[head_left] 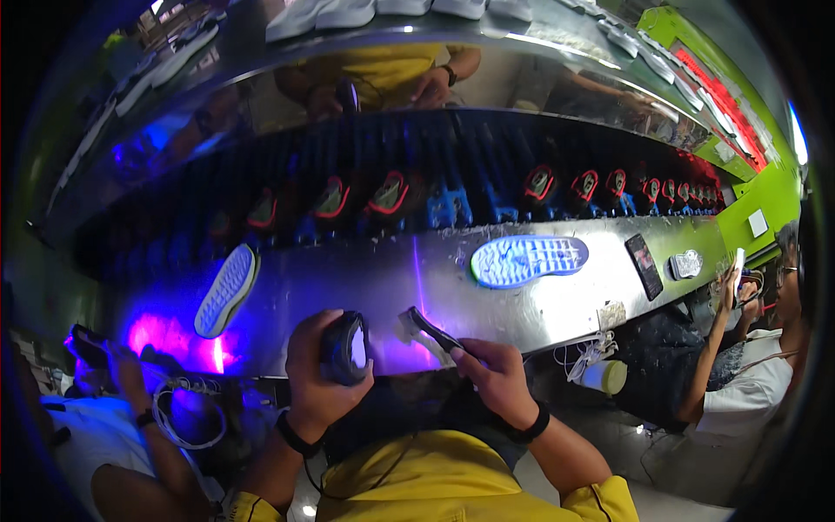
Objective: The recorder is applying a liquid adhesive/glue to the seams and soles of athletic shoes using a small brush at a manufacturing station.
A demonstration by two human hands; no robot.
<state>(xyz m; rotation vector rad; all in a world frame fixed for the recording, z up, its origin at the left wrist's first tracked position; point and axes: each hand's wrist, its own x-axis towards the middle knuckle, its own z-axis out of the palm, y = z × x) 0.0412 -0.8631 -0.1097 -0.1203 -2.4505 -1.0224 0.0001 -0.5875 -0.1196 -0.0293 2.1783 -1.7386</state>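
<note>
My left hand (315, 391) is wrapped round a dark shoe upper (334, 350), seen end-on, with a pale oval face turned to the right. It is held over the near edge of the metal bench (348, 265). In my right hand (504, 383) is the dark handle of a brush (435, 331). Its pale bristle end points up and left, over the bench edge, apart from the shoe upper. Farther off lie two shoe soles with their treads up: a blue-white one (529, 261) right of centre and a greyish one (227, 291) at the left.
Behind the bench runs a dark rack holding several red-rimmed shoe uppers (389, 192). A phone (644, 266) and a small grey piece (685, 264) lie at the right. Co-workers sit at right (739, 383) and left (109, 444). A pale cup (604, 377) and white cables hang by the edge.
</note>
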